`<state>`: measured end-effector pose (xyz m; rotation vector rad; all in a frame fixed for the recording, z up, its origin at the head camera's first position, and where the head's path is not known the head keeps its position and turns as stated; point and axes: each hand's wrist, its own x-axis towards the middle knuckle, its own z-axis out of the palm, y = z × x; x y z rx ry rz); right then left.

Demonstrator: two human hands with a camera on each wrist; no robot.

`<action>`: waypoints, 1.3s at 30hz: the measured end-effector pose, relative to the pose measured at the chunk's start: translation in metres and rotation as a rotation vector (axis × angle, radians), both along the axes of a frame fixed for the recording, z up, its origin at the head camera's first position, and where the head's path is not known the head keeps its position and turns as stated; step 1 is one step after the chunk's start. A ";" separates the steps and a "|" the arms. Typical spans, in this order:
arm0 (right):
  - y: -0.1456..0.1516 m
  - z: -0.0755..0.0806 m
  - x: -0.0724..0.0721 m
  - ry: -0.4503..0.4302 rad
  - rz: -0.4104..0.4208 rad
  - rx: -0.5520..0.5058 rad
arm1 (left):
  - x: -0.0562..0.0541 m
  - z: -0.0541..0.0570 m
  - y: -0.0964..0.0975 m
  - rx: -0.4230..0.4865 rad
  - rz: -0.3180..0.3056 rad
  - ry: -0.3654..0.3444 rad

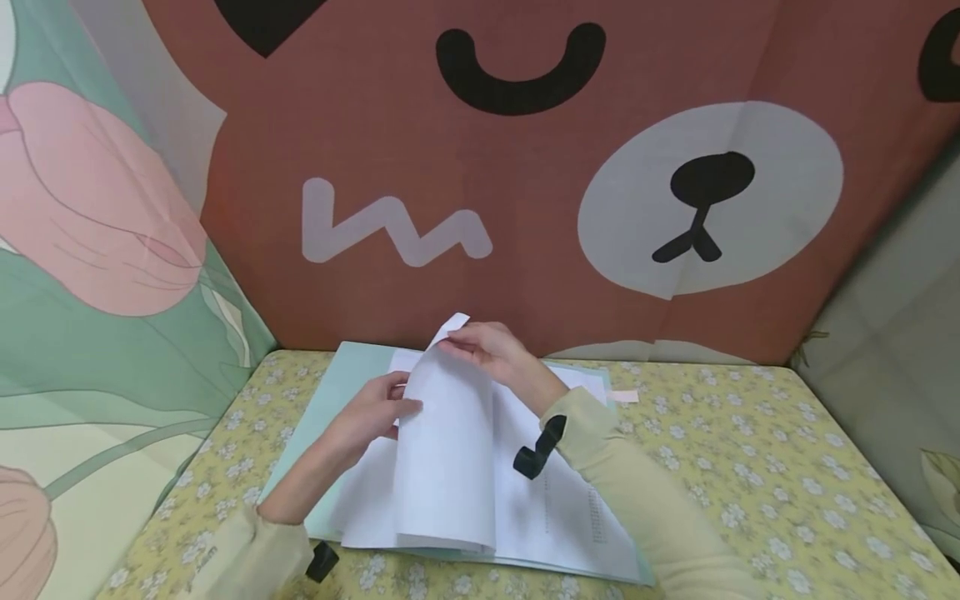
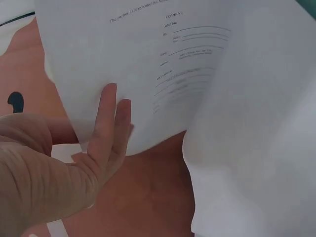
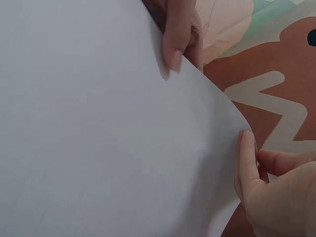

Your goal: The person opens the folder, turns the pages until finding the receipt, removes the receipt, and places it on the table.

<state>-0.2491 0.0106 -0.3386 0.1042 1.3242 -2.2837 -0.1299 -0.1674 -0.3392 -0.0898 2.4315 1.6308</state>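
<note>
Mid-turn, apparently. Right hand (image 1: 491,346) grip closed, pinching lifted page (image 1: 450,450) near its top; left hand (image 1: 367,412) grip nearly closed on its left edge. Page curls above mint folder (image 1: 337,400) on tabletop (image 1: 750,433). Next move likely calls for guiding page flat leftward.

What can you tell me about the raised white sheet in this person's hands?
The raised sheet is thin and white, apparently paper. Its face looks blank in the head view. It curves up over the pale green folder, its lower edge toward the person. The right hand pinches its edge near the top, where a tip sticks up. The left hand holds its left edge, thumb on the blank face. Whether other sheets lift with it, I cannot tell.
</note>
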 end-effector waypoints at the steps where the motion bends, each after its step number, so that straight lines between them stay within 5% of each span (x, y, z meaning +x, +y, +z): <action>1: 0.002 -0.001 0.001 0.029 0.008 0.026 | 0.000 -0.002 0.000 -0.016 0.001 0.008; 8: 0.030 -0.009 0.010 0.355 0.047 0.375 | -0.001 -0.014 -0.004 -0.124 0.021 0.011; 13: 0.062 -0.014 0.018 0.490 0.007 0.470 | -0.003 -0.023 -0.010 -0.144 0.039 -0.013; 24: 0.127 -0.039 0.031 0.541 -0.043 0.651 | -0.008 -0.051 -0.022 -0.197 0.071 -0.057; 39: 0.185 -0.088 0.037 0.611 -0.152 0.966 | -0.012 -0.078 -0.035 -0.397 -0.004 -0.008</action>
